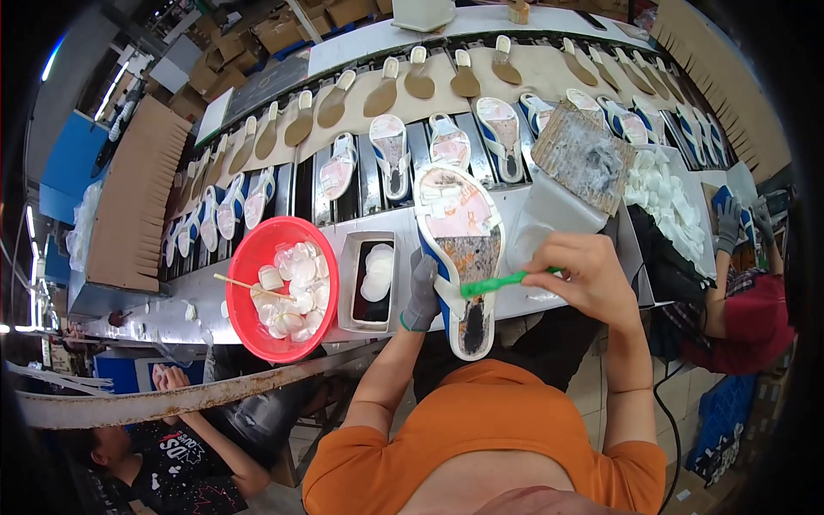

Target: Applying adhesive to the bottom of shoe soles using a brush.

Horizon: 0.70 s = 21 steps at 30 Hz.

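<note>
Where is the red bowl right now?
In the head view, the red bowl sits on the workbench to the person's left, just left of the small rectangular tray and the gloved left hand.

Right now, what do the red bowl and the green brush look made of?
Red bowl: likely plastic, with a smooth, slightly glossy, uniformly coloured wall. Green brush, held in the right hand: probably moulded plastic handle, bright and even in colour; its bristles are too small to tell.

Support: a long grey workbench (197, 296) ran beside a conveyor (369, 176).
Bench load: red bowl (257, 257), small rectangular tray (348, 283).
Conveyor load: rows of sandal soles (390, 146), possibly unfinished.
</note>
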{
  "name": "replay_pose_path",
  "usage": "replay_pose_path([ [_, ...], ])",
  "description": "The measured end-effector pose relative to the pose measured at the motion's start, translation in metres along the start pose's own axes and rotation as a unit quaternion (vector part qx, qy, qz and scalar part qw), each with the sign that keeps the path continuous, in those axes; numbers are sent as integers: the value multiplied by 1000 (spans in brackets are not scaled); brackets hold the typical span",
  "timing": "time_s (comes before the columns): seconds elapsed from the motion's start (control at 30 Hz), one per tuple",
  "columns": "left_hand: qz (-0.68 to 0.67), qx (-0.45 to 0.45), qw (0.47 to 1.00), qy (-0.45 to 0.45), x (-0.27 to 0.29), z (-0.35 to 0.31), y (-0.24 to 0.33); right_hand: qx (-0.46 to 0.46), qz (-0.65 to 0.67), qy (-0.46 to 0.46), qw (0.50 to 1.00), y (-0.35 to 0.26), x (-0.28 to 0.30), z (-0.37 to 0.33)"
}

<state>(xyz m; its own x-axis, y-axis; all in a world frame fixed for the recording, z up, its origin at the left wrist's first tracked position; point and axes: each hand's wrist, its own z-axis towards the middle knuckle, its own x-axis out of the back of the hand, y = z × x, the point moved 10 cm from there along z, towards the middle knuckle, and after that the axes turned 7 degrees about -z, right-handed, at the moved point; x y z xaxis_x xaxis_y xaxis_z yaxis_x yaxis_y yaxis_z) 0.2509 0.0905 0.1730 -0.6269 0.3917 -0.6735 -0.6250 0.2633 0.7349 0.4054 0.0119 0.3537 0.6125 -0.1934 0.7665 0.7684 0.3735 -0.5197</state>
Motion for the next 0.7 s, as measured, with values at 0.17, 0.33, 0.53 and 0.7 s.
replay_pose_path([
  [0.17, 53, 32, 997, -42, -9, 3, -3, -63, 8, 37, 997, 25, 16, 18],
  [0.33, 104, 93, 987, -78, -5, 1, -29, -75, -100, 99, 987, 28, 36, 17],
  [0.53, 176, -27, 984, 9, 65, -6, -8, 5, 79, -121, 989, 25, 0, -11],
  [0.7, 40, -49, 996, 69, 154, -8, -25, -223, 74, 123, 964, 146, 116, -48],
])
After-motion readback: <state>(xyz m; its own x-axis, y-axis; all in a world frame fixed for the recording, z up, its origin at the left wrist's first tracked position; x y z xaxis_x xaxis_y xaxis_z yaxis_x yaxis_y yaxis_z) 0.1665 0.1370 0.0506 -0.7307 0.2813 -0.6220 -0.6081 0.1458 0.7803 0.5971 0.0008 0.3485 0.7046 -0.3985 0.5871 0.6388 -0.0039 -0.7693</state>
